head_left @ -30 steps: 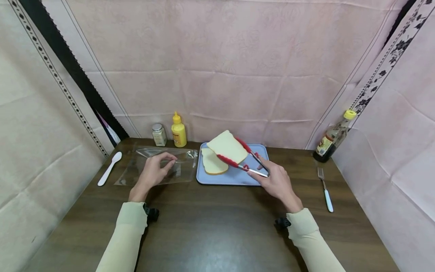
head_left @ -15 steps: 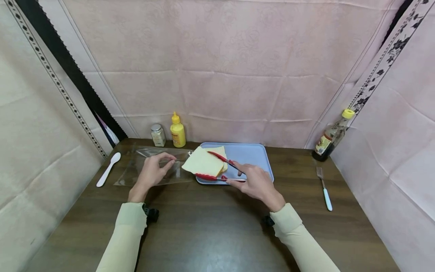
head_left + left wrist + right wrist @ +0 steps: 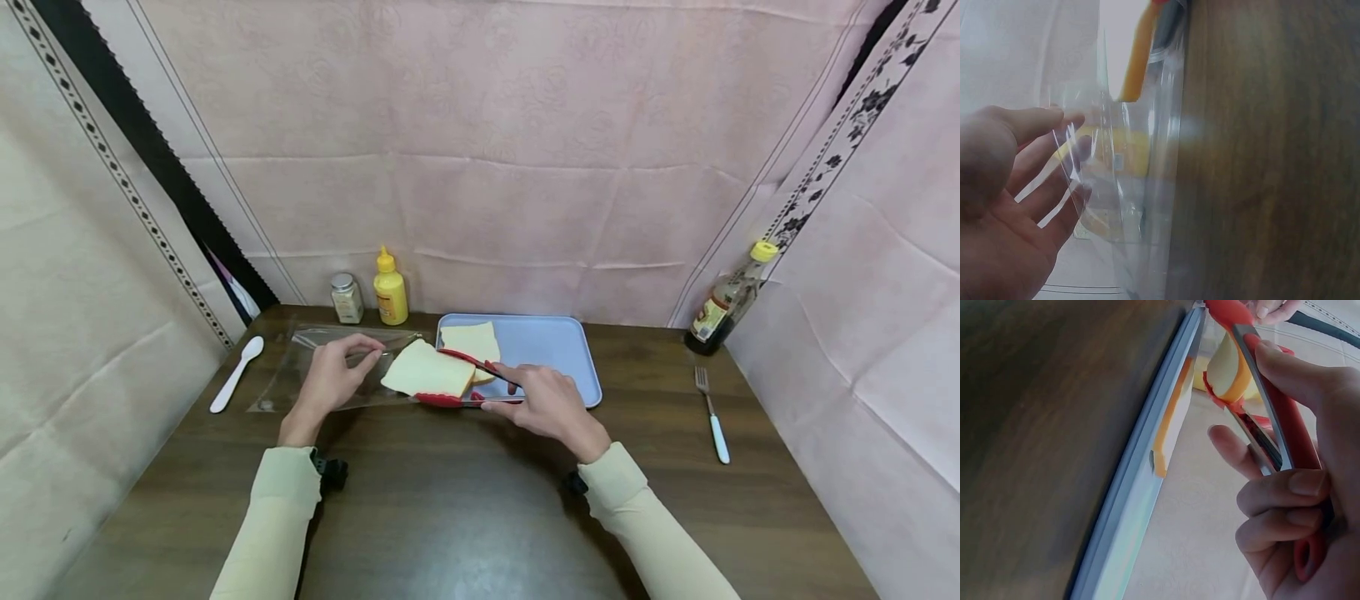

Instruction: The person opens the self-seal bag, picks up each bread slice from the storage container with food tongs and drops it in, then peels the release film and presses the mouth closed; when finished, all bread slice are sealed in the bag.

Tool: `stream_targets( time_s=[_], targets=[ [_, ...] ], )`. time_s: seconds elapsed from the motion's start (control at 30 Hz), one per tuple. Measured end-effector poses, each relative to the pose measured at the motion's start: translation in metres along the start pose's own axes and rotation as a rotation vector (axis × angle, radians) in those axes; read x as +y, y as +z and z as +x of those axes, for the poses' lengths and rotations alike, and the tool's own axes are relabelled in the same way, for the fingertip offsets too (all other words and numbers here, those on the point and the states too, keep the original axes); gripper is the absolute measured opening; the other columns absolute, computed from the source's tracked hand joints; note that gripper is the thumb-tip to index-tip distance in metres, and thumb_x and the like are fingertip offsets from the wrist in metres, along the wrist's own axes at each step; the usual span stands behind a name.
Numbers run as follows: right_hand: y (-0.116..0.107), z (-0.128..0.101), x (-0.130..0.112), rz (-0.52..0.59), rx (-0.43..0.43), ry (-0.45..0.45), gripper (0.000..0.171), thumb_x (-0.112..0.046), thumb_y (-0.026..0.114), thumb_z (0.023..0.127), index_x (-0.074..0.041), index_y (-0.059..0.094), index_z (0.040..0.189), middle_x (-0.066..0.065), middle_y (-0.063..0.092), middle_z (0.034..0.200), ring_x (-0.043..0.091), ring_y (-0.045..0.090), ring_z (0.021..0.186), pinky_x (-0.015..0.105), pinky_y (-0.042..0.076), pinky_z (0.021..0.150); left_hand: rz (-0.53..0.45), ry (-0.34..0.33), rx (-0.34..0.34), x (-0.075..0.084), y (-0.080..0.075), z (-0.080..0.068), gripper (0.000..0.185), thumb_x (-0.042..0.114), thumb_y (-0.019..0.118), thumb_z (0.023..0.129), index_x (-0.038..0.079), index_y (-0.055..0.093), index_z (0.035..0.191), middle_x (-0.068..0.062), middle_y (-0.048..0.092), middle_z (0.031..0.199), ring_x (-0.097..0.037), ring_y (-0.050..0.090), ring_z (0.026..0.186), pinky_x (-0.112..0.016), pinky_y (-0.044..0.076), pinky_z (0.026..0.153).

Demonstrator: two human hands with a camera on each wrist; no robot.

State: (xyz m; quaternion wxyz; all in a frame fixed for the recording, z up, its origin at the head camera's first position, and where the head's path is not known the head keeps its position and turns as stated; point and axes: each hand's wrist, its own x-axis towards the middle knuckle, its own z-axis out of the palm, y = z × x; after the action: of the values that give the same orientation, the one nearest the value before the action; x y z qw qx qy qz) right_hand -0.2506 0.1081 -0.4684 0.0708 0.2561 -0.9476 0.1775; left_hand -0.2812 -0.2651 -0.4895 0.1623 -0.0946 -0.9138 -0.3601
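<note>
My left hand (image 3: pixel 330 379) pinches the upper layer of a clear plastic bag (image 3: pixel 281 379) and holds its mouth raised, as the left wrist view also shows. My right hand (image 3: pixel 551 404) grips red-tipped metal tongs (image 3: pixel 1285 412). Between the tong tips is a slice of white bread (image 3: pixel 423 371), tilted, its leading edge at the bag's mouth just right of my left fingertips. In the left wrist view, the bread's brown crust (image 3: pixel 1138 56) shows through or beside the clear film. A second bread slice (image 3: pixel 468 337) lies on the blue tray (image 3: pixel 540 342), partly covered by the tongs.
Behind the bag stand a lidded jar (image 3: pixel 347 298) and a yellow squeeze bottle (image 3: pixel 391 292). A white spoon (image 3: pixel 237 375) lies at the left. At the right are a dark sauce bottle (image 3: pixel 727 300) and a fork (image 3: pixel 712 417). Cloth walls surround the wooden table (image 3: pixel 450 508).
My right hand has carried the tongs and the bread slice leftward and down, from over the tray to the bag's mouth. My left hand stays holding the bag.
</note>
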Motion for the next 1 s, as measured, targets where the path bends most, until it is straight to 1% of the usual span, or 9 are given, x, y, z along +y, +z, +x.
stream_targets(
  time_s=[0.17, 0.3, 0.37, 0.47, 0.6, 0.73, 0.8, 0.9, 1.0],
  targets=[
    [0.004, 0.007, -0.001, 0.019, -0.018, -0.012, 0.072, -0.067, 0.079, 0.091, -0.029, 0.065, 0.151, -0.003, 0.075, 0.096, 0.011, 0.054, 0.073, 0.029, 0.045, 0.059, -0.006, -0.022, -0.019, 0.001, 0.001, -0.001, 0.012, 0.021, 0.073, 0.106, 0.017, 0.079, 0.115, -0.009, 0.083, 0.118, -0.035, 0.075, 0.122, -0.062, 0.056, 0.108],
    [0.008, 0.014, -0.003, 0.040, -0.020, -0.022, 0.071, -0.066, 0.080, 0.091, -0.030, 0.065, 0.151, -0.006, 0.071, 0.092, 0.012, 0.054, 0.073, 0.030, 0.046, 0.059, -0.027, -0.009, -0.021, 0.001, 0.001, -0.003, 0.012, 0.019, 0.074, 0.106, 0.015, 0.080, 0.115, -0.009, 0.083, 0.116, -0.034, 0.076, 0.120, -0.061, 0.056, 0.107],
    [0.010, 0.019, -0.004, 0.044, -0.022, -0.027, 0.071, -0.066, 0.080, 0.091, -0.030, 0.065, 0.151, -0.006, 0.071, 0.093, 0.013, 0.056, 0.076, 0.031, 0.048, 0.062, -0.036, -0.001, -0.019, 0.002, 0.001, -0.003, 0.013, 0.019, 0.074, 0.105, 0.015, 0.080, 0.116, -0.008, 0.083, 0.116, -0.032, 0.076, 0.119, -0.060, 0.057, 0.106],
    [0.015, 0.025, -0.004, 0.058, -0.030, -0.031, 0.071, -0.065, 0.080, 0.091, -0.030, 0.065, 0.151, -0.002, 0.078, 0.107, 0.017, 0.065, 0.086, 0.034, 0.053, 0.069, -0.039, 0.001, -0.021, 0.002, 0.000, -0.003, 0.014, 0.019, 0.073, 0.106, 0.015, 0.080, 0.117, -0.008, 0.083, 0.117, -0.032, 0.076, 0.119, -0.059, 0.058, 0.105],
    [0.020, 0.031, -0.004, 0.090, -0.057, -0.029, 0.070, -0.062, 0.081, 0.091, -0.029, 0.066, 0.150, 0.003, 0.080, 0.125, 0.020, 0.069, 0.096, 0.038, 0.058, 0.078, -0.034, -0.006, -0.025, 0.002, -0.001, -0.003, 0.013, 0.020, 0.072, 0.107, 0.016, 0.079, 0.117, -0.009, 0.083, 0.118, -0.034, 0.076, 0.122, -0.060, 0.058, 0.106],
    [0.025, 0.039, -0.005, 0.111, -0.076, -0.032, 0.068, -0.063, 0.080, 0.092, -0.030, 0.066, 0.150, 0.001, 0.078, 0.132, 0.018, 0.070, 0.099, 0.039, 0.059, 0.083, -0.036, 0.008, -0.015, 0.001, -0.002, -0.003, 0.013, 0.020, 0.073, 0.106, 0.015, 0.079, 0.116, -0.010, 0.083, 0.117, -0.035, 0.076, 0.121, -0.060, 0.058, 0.106],
    [0.027, 0.045, -0.007, 0.116, -0.079, -0.041, 0.067, -0.063, 0.080, 0.092, -0.031, 0.066, 0.149, 0.000, 0.078, 0.133, 0.016, 0.069, 0.098, 0.037, 0.059, 0.083, -0.033, 0.015, -0.009, 0.001, -0.003, -0.003, 0.013, 0.019, 0.073, 0.106, 0.015, 0.080, 0.116, -0.010, 0.083, 0.117, -0.036, 0.076, 0.120, -0.061, 0.058, 0.106],
    [0.028, 0.054, -0.012, 0.118, -0.084, -0.063, 0.066, -0.062, 0.081, 0.092, -0.030, 0.068, 0.148, 0.000, 0.080, 0.128, 0.014, 0.064, 0.089, 0.033, 0.056, 0.075, -0.039, 0.018, -0.005, 0.001, -0.004, -0.002, 0.013, 0.019, 0.074, 0.106, 0.014, 0.080, 0.117, -0.011, 0.082, 0.118, -0.036, 0.076, 0.120, -0.061, 0.058, 0.105],
    [0.028, 0.061, -0.017, 0.114, -0.101, -0.081, 0.066, -0.061, 0.082, 0.091, -0.030, 0.068, 0.148, 0.001, 0.082, 0.108, 0.013, 0.058, 0.081, 0.031, 0.051, 0.068, -0.058, 0.022, -0.006, 0.002, -0.004, -0.001, 0.013, 0.018, 0.074, 0.105, 0.014, 0.079, 0.116, -0.011, 0.082, 0.118, -0.036, 0.076, 0.121, -0.062, 0.057, 0.106]
  ],
)
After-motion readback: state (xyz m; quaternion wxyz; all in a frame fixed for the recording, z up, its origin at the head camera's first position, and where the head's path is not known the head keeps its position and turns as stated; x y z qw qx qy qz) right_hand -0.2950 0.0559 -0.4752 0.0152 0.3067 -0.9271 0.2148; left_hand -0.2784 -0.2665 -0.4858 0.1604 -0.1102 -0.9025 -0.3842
